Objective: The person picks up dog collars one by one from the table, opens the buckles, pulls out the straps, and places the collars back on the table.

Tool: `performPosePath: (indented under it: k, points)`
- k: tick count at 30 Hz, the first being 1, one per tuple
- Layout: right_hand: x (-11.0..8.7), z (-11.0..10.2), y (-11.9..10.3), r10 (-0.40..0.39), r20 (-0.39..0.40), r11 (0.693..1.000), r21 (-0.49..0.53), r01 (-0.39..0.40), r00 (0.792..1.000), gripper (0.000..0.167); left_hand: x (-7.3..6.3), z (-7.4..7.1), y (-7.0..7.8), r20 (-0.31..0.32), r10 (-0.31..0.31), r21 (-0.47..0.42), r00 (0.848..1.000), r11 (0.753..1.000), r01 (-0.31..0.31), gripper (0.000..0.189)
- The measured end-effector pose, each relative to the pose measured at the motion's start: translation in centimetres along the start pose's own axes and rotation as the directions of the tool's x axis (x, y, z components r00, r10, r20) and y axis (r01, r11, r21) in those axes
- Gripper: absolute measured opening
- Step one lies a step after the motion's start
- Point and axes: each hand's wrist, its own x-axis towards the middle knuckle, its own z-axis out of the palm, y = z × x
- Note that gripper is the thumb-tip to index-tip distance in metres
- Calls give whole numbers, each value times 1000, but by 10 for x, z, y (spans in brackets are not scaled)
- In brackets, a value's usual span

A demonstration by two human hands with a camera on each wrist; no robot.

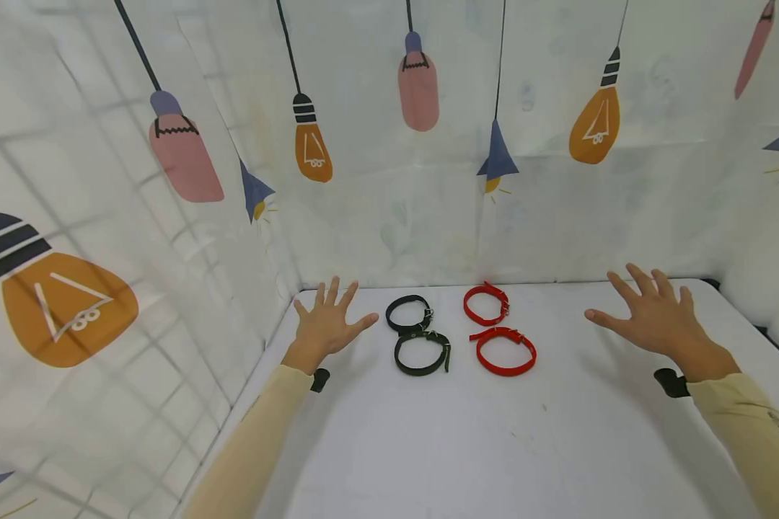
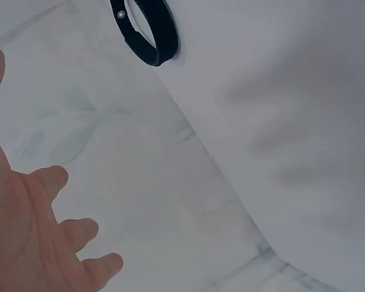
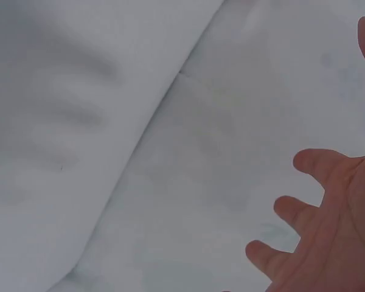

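Observation:
Two black buckled collars lie looped on the table, the far black collar touching the near black collar. To their right are a far red collar and a near red collar, also buckled into rings. My left hand hovers left of the black collars, fingers spread, holding nothing. Well to the right of the red ones, my right hand is raised with spread fingers and holds nothing. The left wrist view catches part of a black collar at its top; the right wrist view shows no collar.
The white table meets a fabric backdrop printed with hanging lamps along its far edge. Another hanging sheet runs down the left side. A black strap sits at the right wrist.

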Motion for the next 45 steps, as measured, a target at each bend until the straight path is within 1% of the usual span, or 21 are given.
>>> performPosePath:
  k: [5, 9, 12, 14, 16, 18, 21, 24, 26, 29, 33, 36, 38, 42, 45]
  points:
    - [-7, 1, -13, -21, -12, 999, 32, 21, 1000, 98, -9, 6, 8, 14, 19, -28, 1000, 999, -19, 94]
    - [-12, 2, -27, -48, -14, 996, 69, 49, 999, 94, -19, 14, 15, 22, 34, -48, 999, 998, -33, 91]
    - [-17, 4, -42, -93, 11, 986, 137, 91, 996, 91, -25, 20, 22, 25, 50, -77, 998, 996, -48, 88]
    - [-21, 6, -53, -128, 29, 971, 205, 120, 991, 86, -30, 23, 27, 17, 66, -107, 998, 992, -64, 86]
    - [-24, 10, -66, -164, 34, 949, 280, 148, 986, 78, -32, 28, 33, -1, 88, -130, 996, 988, -88, 83]
    - [-25, 14, -79, -196, 25, 923, 341, 176, 980, 69, -34, 32, 39, -37, 114, -146, 993, 982, -118, 78]
    - [-24, 22, -100, -242, -4, 885, 409, 222, 970, 56, -34, 38, 48, -118, 147, -161, 982, 973, -165, 67]
    - [-21, 29, -119, -278, -23, 848, 464, 257, 960, 50, -32, 43, 54, -185, 158, -182, 970, 964, -192, 53]
    - [-18, 35, -130, -298, -33, 824, 495, 275, 954, 47, -31, 47, 57, -213, 151, -206, 965, 959, -195, 44]
    - [-14, 43, -144, -310, -37, 805, 521, 283, 950, 41, -29, 51, 60, -233, 132, -238, 963, 953, -188, 36]
    - [-8, 53, -160, -320, -45, 785, 547, 291, 946, 33, -25, 57, 62, -229, 99, -272, 968, 948, -162, 33]
    - [-3, 62, -170, -328, -46, 769, 567, 295, 943, 33, -23, 60, 63, -213, 67, -312, 975, 941, -132, 29]
    - [1, 68, -175, -327, -41, 766, 574, 290, 944, 33, -21, 62, 64, -204, 44, -336, 978, 935, -112, 27]
    - [8, 80, -186, -304, -10, 775, 579, 253, 953, 34, -17, 67, 65, -190, 5, -354, 982, 932, -74, 23]
    - [12, 88, -193, -272, 30, 779, 593, 202, 962, 33, -14, 71, 66, -180, -8, -362, 984, 930, -59, 20]
